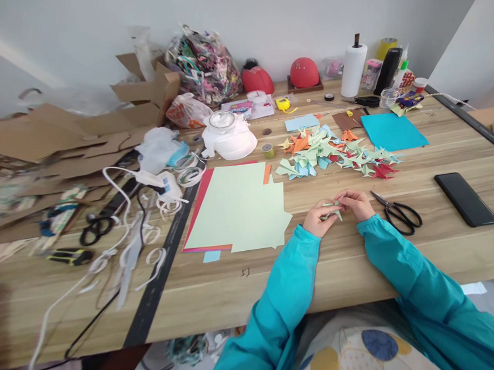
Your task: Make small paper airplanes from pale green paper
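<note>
Between my two hands is a small light-green folded paper point(332, 210), partly covered by fingers. My left hand point(319, 219) grips its left side, and my right hand point(355, 204) pinches its upper right part. Just beyond lies a heap of paper cranes point(314, 149) in green, orange, blue and red. Left of my hands is a stack of light-green paper sheets point(239, 207) with red and orange sheets under it. Black-handled scissors point(400, 212) rest on the table close to my right hand, blades pointing away.
A black phone point(466, 199) lies at the right. Behind the cranes are a turquoise sheet point(395, 131) and a yellow tape measure point(282, 104). White cables point(126, 211), cardboard point(67, 132) and a power strip point(161, 182) clutter the left. A white bottle point(353, 70) stands by the wall.
</note>
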A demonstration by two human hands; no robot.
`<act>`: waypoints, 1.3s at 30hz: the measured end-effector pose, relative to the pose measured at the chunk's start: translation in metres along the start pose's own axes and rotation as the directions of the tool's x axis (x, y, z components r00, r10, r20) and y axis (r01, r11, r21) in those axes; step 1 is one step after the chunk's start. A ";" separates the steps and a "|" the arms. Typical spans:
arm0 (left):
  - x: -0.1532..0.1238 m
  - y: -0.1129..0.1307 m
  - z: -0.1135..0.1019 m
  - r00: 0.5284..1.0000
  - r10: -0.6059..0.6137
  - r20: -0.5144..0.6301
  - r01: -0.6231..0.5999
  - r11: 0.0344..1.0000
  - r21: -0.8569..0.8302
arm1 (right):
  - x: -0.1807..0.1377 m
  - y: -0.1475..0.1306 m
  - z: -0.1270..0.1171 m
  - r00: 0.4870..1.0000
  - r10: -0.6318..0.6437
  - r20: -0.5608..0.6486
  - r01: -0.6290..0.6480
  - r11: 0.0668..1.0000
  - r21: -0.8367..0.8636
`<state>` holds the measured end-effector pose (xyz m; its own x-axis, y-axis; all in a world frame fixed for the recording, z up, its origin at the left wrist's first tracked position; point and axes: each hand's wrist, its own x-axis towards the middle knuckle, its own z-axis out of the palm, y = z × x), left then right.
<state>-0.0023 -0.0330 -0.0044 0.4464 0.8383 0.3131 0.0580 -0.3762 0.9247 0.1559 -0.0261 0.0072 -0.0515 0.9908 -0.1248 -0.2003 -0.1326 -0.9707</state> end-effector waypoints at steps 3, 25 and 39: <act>-0.001 0.003 0.001 1.000 0.018 0.006 -0.018 1.000 0.016 | 0.001 -0.001 -0.001 1.000 -0.005 -0.024 0.005 1.000 -0.018; 0.002 -0.019 -0.007 0.939 -0.187 -0.288 0.189 0.982 -0.022 | -0.009 0.003 0.010 0.915 -0.369 0.164 0.402 0.803 -0.440; 0.003 -0.014 -0.007 0.929 -0.297 -0.219 0.225 0.926 -0.302 | -0.007 0.003 0.008 0.936 -0.317 0.152 0.351 0.842 -0.409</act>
<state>-0.0077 -0.0223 -0.0148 0.2020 0.9773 0.0636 -0.1150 -0.0408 0.9925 0.1476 -0.0335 0.0072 -0.1334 0.9659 0.2218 0.2132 0.2465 -0.9454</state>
